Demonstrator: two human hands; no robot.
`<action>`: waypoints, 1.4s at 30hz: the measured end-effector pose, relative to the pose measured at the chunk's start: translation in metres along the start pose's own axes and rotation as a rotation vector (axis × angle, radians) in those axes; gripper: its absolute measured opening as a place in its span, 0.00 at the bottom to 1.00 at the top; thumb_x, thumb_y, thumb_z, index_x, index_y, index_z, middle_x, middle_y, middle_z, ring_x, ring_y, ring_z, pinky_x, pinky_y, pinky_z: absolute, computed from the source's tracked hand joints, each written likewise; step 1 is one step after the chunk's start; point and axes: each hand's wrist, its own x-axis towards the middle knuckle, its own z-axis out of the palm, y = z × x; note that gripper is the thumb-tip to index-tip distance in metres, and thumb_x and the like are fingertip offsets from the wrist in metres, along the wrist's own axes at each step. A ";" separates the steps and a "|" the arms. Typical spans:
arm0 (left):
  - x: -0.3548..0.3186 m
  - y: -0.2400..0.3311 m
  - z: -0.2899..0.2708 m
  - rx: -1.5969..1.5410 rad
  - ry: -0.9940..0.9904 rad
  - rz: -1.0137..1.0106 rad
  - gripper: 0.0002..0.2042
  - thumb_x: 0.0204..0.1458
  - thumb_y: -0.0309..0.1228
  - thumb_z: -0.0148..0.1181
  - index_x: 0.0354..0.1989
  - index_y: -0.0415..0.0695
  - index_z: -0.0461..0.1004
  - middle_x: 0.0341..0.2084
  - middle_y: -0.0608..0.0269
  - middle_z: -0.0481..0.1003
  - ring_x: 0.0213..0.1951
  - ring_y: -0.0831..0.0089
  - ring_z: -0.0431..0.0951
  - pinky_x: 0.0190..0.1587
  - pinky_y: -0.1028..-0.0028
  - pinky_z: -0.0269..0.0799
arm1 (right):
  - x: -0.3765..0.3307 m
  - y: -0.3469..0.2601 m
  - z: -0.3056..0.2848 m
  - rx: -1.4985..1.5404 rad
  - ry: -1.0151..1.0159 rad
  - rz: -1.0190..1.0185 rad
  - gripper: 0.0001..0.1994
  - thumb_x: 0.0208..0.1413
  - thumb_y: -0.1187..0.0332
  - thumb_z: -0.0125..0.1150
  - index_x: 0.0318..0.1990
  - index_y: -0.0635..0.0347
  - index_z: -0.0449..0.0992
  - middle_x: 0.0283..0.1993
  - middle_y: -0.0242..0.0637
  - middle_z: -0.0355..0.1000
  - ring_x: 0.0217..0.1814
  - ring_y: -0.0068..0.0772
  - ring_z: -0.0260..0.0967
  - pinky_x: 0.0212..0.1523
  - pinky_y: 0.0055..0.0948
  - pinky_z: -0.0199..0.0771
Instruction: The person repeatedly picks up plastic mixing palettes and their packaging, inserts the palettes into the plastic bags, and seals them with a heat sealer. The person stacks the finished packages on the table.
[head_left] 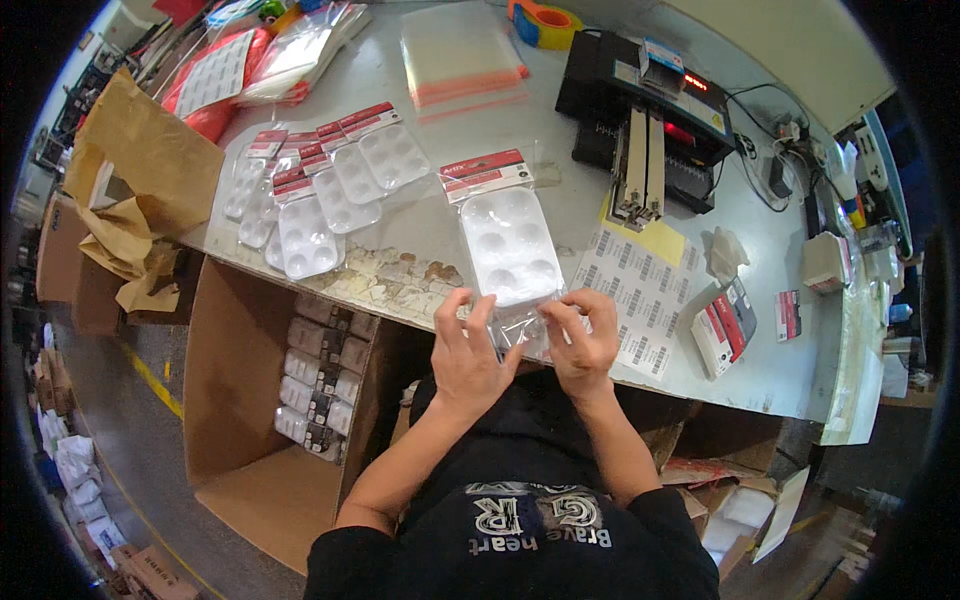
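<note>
A white plastic paint palette (508, 246) with round wells lies in a clear plastic bag (521, 328) near the table's front edge. A red and white header card (486, 172) shows at the bag's far end. My left hand (468, 352) has its fingers bent at the near left side of the bag, its thumb by the loose end. On the other side, my right hand (584, 340) pinches the bag's near right edge. To the left lie several bagged palettes (308, 238) with similar cards, overlapping one another.
A black sealing machine (655, 110) stands at the back right. Label sheets (645, 295) and a stack of header cards (724, 328) lie right of my hands. Empty clear bags (458, 55) are at the back. An open carton (232, 420) with packed goods stands below the table's left side.
</note>
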 end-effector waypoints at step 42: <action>-0.011 -0.050 -0.064 -0.167 -0.652 -0.618 0.11 0.50 0.35 0.61 0.26 0.38 0.78 0.20 0.57 0.78 0.21 0.67 0.79 0.25 0.73 0.72 | -0.034 -0.073 0.034 0.562 -0.569 0.432 0.16 0.41 0.74 0.66 0.39 0.61 0.68 0.34 0.36 0.71 0.31 0.32 0.73 0.33 0.28 0.75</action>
